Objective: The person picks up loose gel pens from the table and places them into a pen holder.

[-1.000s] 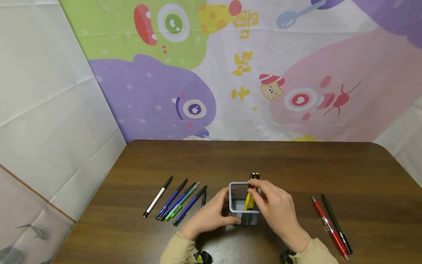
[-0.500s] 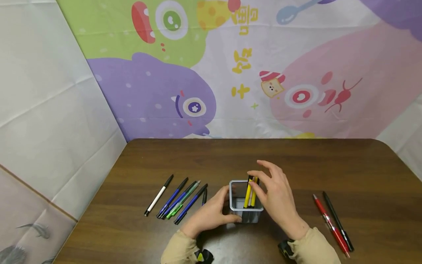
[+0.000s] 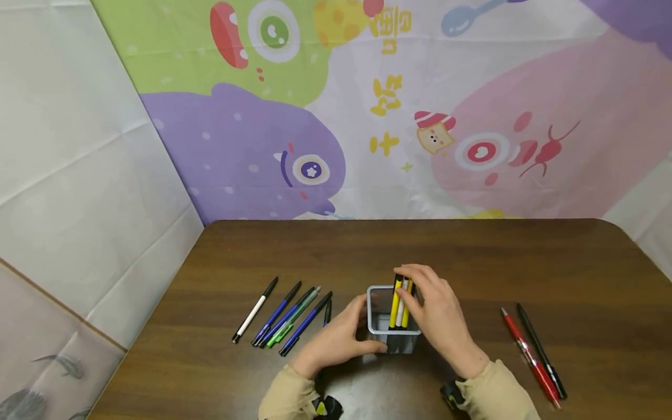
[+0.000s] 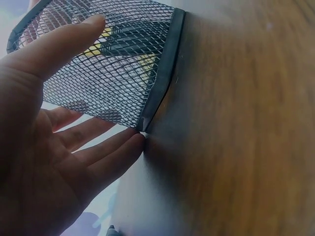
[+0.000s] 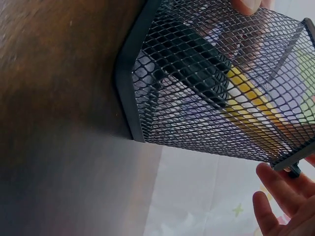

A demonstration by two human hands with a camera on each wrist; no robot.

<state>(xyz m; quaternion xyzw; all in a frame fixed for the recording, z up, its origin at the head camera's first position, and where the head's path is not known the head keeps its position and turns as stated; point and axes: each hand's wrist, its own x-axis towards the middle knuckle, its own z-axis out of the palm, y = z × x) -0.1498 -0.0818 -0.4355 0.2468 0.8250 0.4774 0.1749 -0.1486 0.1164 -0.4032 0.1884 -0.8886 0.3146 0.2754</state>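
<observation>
A mesh pen holder [image 3: 401, 343] with a pale rim stands on the brown table. My left hand [image 3: 343, 337] holds its left side, thumb at the front and fingers behind. In the left wrist view that thumb lies along the black mesh [image 4: 93, 81]. Two yellow pens [image 3: 394, 309] and a white pen [image 3: 401, 309] lean together inside, by the right side. My right hand [image 3: 443, 324] pinches their black upper ends between thumb and fingers above the rim. Through the mesh, the right wrist view shows black lower ends [image 5: 192, 64] near the base.
Left of the holder lie a white pen with a black cap [image 3: 256, 309], several blue pens [image 3: 275, 315] and a green pen [image 3: 294, 318]. A black pen [image 3: 328, 309] is partly hidden behind my left hand. A red pen [image 3: 530, 357] and a black pen [image 3: 542, 350] lie at right.
My right hand's fingers spread up off the pens, then came back down around their tops. The pens turned and shifted, so the white one now shows between the yellow ones. The left hand stayed.
</observation>
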